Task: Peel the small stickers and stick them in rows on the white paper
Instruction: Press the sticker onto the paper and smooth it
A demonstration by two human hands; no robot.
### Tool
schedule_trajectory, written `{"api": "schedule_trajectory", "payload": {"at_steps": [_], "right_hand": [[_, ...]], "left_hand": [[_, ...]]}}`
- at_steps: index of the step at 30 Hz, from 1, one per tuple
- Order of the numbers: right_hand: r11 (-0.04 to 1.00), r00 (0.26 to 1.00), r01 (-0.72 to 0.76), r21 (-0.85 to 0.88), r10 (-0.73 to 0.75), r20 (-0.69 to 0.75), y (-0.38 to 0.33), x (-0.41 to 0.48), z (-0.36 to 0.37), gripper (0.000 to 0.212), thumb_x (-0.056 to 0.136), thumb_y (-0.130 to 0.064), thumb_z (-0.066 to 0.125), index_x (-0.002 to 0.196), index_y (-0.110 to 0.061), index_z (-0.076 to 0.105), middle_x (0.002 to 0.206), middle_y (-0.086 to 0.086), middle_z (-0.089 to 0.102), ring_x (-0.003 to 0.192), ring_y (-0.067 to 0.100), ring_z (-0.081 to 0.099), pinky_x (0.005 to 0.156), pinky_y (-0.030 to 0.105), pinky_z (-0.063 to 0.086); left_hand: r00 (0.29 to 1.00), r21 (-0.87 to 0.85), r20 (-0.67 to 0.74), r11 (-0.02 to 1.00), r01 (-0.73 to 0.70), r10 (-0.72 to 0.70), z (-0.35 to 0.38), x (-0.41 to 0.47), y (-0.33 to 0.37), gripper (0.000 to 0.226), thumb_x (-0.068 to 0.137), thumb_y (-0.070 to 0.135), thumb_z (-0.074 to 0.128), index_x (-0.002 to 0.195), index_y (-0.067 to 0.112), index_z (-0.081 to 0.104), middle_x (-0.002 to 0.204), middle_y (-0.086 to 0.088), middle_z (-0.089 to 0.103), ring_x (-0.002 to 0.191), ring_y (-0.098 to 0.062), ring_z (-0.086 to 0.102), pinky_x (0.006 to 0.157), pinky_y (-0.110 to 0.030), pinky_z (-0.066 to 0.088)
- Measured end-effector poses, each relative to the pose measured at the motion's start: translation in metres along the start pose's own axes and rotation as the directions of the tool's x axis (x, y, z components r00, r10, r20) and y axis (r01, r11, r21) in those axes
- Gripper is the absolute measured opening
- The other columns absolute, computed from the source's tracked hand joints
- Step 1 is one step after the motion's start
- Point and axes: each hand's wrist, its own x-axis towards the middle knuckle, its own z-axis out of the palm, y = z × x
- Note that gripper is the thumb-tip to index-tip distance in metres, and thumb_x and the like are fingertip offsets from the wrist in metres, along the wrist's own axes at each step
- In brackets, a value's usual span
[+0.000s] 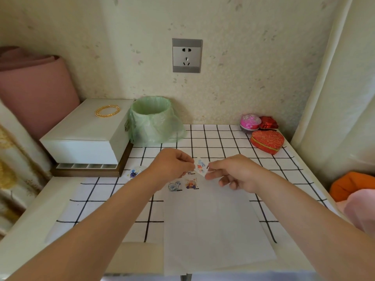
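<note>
Two stickers (175, 186) sit stuck on the white paper (213, 230), at its far end — nearly every row remains. Left hand (172, 165) and right hand (233, 175) both pinch another sticker (200, 166) just above it — seemingly mid-peel.

Cream wallpaper (253, 41), faint leaf print. Grey socket plate (187, 55) mid-wall. Pale curtain (334, 88) at right edge. White table (24, 230) under black-grid cloth (223, 138), against wall. Pink rolled mat (30, 88) left corner. Soft, even light.

No words or numbers can be read here. The blue sticker (175, 185) and the orange sticker (191, 183) on the white paper (213, 220) each have tiny dark print under them, too blurry to read.
</note>
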Motion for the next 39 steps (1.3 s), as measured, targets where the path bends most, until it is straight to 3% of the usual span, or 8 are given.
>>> {"api": "schedule_trajectory", "payload": {"at_steps": [4,7,11,17,22,28,34,39], "right_hand": [[0.960,0.974,0.101,-0.260,-0.148,-0.170,-0.001,-0.001,0.000,0.023,0.091,-0.035,0.067,0.099,-0.014,0.072,0.078,-0.004,0.077,0.057,0.017,0.062,0.044,0.021,0.028],[0.943,0.949,0.261,-0.206,-0.289,-0.125,-0.002,-0.003,-0.001,0.010,0.088,-0.030,0.072,0.094,-0.024,0.076,0.082,-0.006,0.072,0.060,0.011,0.060,0.046,0.023,0.030],[0.935,0.944,0.274,-0.223,-0.307,-0.125,0.000,-0.004,-0.001,0.004,0.087,-0.023,0.075,0.085,-0.020,0.076,0.070,-0.010,0.069,0.057,0.009,0.058,0.046,0.020,0.033],[0.988,0.978,0.087,-0.130,-0.110,-0.180,0.007,0.003,-0.004,0.014,0.084,-0.017,0.076,0.095,-0.008,0.076,0.074,0.001,0.070,0.051,0.013,0.050,0.041,0.017,0.023],[0.995,0.982,-0.021,-0.093,0.003,-0.191,0.011,0.008,-0.001,0.027,0.079,-0.022,0.081,0.099,-0.005,0.074,0.068,-0.001,0.071,0.049,0.014,0.044,0.043,0.018,0.023],[0.987,0.971,0.019,-0.160,-0.056,-0.230,0.016,0.012,0.007,0.039,0.075,-0.027,0.085,0.100,0.001,0.075,0.070,0.001,0.074,0.040,0.009,0.040,0.035,0.013,0.026],[0.967,0.957,0.037,-0.250,-0.107,-0.270,0.020,0.016,0.012,0.040,0.067,-0.034,0.090,0.084,-0.001,0.075,0.036,-0.007,0.049,0.043,0.014,0.044,0.043,0.019,0.031],[0.957,0.950,0.034,-0.287,-0.120,-0.289,0.020,0.018,0.016,0.036,0.063,-0.033,0.092,0.072,-0.005,0.073,0.047,-0.001,0.052,0.047,0.019,0.045,0.051,0.023,0.033]], "left_hand": [[0.992,0.156,-0.008,0.980,-0.125,0.128,0.002,0.005,0.000,0.007,0.087,0.014,0.071,0.089,0.020,0.074,0.069,0.010,0.068,0.051,0.006,0.055,0.064,-0.019,0.049],[0.983,0.151,0.046,0.972,-0.180,0.175,0.003,0.004,0.001,0.008,0.089,0.013,0.069,0.092,0.019,0.073,0.064,0.013,0.063,0.050,0.008,0.054,0.058,-0.011,0.043],[0.980,0.166,0.075,0.967,-0.194,0.184,0.004,0.004,0.001,0.009,0.089,0.013,0.069,0.091,0.022,0.073,0.071,0.012,0.067,0.053,0.011,0.056,0.052,-0.005,0.040],[0.973,0.334,0.089,0.914,-0.230,0.212,0.005,0.004,-0.004,0.022,0.092,0.018,0.068,0.108,0.033,0.067,0.107,0.013,0.067,0.073,0.000,0.062,0.064,-0.015,0.050],[0.965,0.683,0.220,0.684,-0.256,0.142,0.000,-0.002,-0.010,0.045,0.081,0.042,0.076,0.123,0.036,0.061,0.120,0.011,0.051,0.106,-0.011,0.049,0.092,-0.033,0.048],[0.961,0.711,0.238,0.648,-0.273,0.144,0.002,-0.001,-0.014,0.055,0.077,0.047,0.077,0.128,0.034,0.059,0.119,0.008,0.048,0.117,-0.014,0.042,0.100,-0.039,0.045],[0.957,0.708,0.237,0.645,-0.287,0.166,0.002,0.000,-0.017,0.054,0.078,0.046,0.077,0.127,0.033,0.060,0.118,0.006,0.048,0.115,-0.014,0.043,0.099,-0.038,0.045],[0.955,0.710,0.239,0.639,-0.297,0.178,0.003,0.002,-0.018,0.055,0.078,0.047,0.077,0.128,0.033,0.059,0.120,0.007,0.048,0.114,-0.013,0.043,0.098,-0.038,0.046]]}}
